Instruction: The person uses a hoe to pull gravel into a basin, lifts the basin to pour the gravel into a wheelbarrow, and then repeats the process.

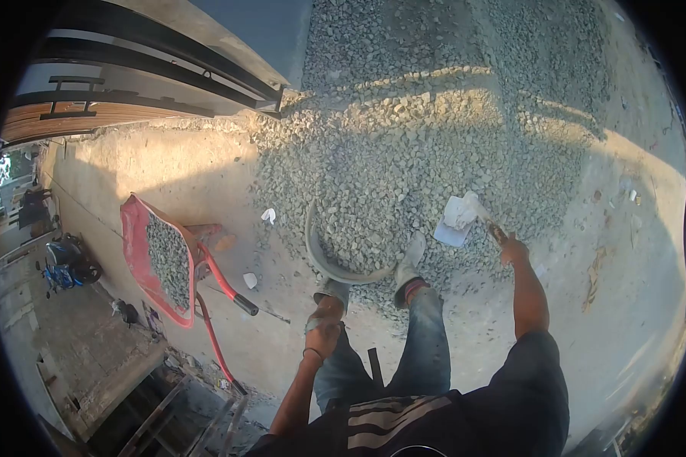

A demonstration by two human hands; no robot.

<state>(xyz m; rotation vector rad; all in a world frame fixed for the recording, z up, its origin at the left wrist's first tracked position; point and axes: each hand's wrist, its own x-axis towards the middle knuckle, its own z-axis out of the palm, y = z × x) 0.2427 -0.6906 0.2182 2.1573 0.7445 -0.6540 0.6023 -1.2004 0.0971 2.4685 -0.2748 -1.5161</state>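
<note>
My right hand is closed around the wooden handle of a hoe. Its pale, squarish blade lies on the gravel, just beyond my right foot. Between my feet sits a round grey basin, full of gravel, its curved rim facing me. My left hand is curled with its fingers closed, low in front of my left leg and close to the basin's near rim. What those fingers hold, if anything, is hidden.
A red wheelbarrow loaded with gravel stands at the left, its handles pointing toward me. Behind it is a parked motorbike. A dark metal gate borders the upper left. White scraps lie on the concrete floor.
</note>
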